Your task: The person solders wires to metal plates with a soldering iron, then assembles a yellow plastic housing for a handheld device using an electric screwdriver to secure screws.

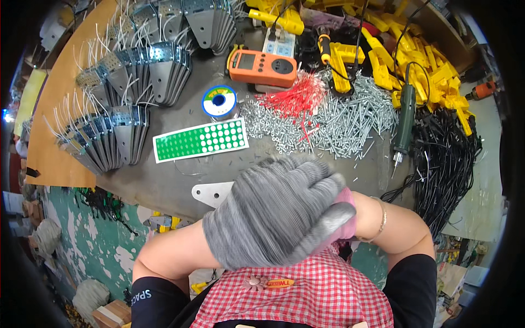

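Note:
My left hand, in a grey striped glove, is laid across my right hand in front of my chest, its fingers and thumb curled round it. Of my right hand only the pink glove cuff and the wrist show; the fingers are hidden behind the grey glove. A flat metal plate with holes lies at the table's near edge, partly covered by my left hand. Just beyond the hands is a spread of loose silver screws, with small red and white pieces heaped among them.
A green sticker sheet, a solder spool and an orange meter lie beyond my hands. Fanned metal brackets with white wires stand left. To the right are a green electric screwdriver, black cables and yellow plastic parts.

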{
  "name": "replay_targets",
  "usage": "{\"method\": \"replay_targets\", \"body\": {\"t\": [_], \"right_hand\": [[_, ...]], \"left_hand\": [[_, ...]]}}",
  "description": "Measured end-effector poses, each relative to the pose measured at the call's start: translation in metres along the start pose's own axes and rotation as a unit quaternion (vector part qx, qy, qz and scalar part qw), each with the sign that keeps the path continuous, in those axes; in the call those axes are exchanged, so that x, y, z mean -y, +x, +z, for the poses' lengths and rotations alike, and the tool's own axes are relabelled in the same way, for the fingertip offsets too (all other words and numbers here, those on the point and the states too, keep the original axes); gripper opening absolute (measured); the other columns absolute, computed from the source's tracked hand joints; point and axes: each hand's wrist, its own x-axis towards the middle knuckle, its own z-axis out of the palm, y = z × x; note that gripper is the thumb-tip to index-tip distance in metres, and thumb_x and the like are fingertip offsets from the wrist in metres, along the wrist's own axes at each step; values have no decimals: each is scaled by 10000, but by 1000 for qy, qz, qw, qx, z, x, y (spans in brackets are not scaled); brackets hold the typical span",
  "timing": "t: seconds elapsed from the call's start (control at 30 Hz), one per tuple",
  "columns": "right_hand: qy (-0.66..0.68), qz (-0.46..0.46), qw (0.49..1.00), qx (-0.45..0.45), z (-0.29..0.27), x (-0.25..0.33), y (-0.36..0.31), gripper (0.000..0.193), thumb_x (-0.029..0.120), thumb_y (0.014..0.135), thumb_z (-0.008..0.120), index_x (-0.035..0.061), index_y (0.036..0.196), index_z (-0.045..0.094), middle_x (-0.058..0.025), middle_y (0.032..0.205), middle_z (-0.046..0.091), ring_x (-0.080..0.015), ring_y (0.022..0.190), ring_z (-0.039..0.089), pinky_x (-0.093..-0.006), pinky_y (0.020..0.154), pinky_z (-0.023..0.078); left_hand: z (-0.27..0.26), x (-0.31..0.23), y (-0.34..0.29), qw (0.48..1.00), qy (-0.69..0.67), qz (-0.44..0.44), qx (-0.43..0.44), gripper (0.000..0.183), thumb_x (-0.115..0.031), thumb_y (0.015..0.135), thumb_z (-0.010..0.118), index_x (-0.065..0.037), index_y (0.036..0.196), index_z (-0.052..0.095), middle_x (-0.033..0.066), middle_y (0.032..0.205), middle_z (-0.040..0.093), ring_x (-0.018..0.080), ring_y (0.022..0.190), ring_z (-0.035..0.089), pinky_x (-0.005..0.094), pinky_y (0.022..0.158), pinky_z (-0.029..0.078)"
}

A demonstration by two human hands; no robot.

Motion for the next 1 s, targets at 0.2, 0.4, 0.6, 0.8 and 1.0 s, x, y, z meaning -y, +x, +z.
{"method": "replay_targets", "body": {"t": [0.2,0.4,0.6,0.8,1.0], "right_hand": [[-27,84,993,-73,-6,0,-6,177,167,874,594,36,787,675,-103,845,682,-248,806,657,-395,777,537],[-54,186,969,-155,-20,3,-23,231,204,897,576,31,804,698,-123,808,693,-268,767,678,-397,774,563],[-117,229,925,-278,-73,20,-59,106,155,729,598,57,709,633,-101,740,563,-287,691,563,-354,630,450],[-371,337,857,-120,-59,-3,-124,76,132,741,573,60,717,577,-99,760,540,-338,796,543,-433,773,459],[-367,559,738,92,-19,58,-125,105,105,731,658,60,818,619,-157,948,571,-362,886,580,-439,882,508]], "left_hand": [[12,-9,11,986,161,33,40,402,-203,822,695,30,1148,680,202,1187,682,355,1136,642,471,975,502],[-22,28,0,996,-58,68,-28,571,-326,853,738,-19,1319,614,205,1349,598,389,1238,580,473,1036,459],[24,74,-81,991,48,-89,91,894,-436,741,824,-55,1469,472,192,1271,586,379,1159,573,464,1009,433],[42,78,-55,991,48,-91,87,973,-453,717,845,-37,1492,428,204,1136,601,387,1028,598,448,936,446],[47,64,-11,943,-200,-261,56,796,-395,861,785,-31,1484,447,178,1233,651,267,1104,650,384,927,510]]}}
